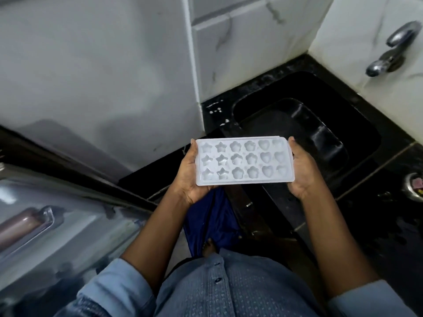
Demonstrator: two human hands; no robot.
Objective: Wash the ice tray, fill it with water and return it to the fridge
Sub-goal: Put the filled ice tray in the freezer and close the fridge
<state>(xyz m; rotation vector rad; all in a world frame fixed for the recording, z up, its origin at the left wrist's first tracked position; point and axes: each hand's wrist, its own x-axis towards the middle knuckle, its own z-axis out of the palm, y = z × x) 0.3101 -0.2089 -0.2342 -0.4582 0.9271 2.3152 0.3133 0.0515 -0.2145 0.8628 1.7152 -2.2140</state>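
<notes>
My left hand [190, 179] and right hand [302, 172] grip the ice tray [243, 161] level by its ends. Washing seems next: move it under the faucet [394, 48].

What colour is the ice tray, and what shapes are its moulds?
White ice tray, moulds in stars, flowers and hearts; only the head view shows it.

One view only, worn on the head: wide-angle and pitched steeply down, with the person's own shirt [229, 284] along the bottom edge. It's close in, the ice tray [244, 161] at frame centre, the sink [263, 92] upper right and the fridge door [91, 225] lower left.
</notes>
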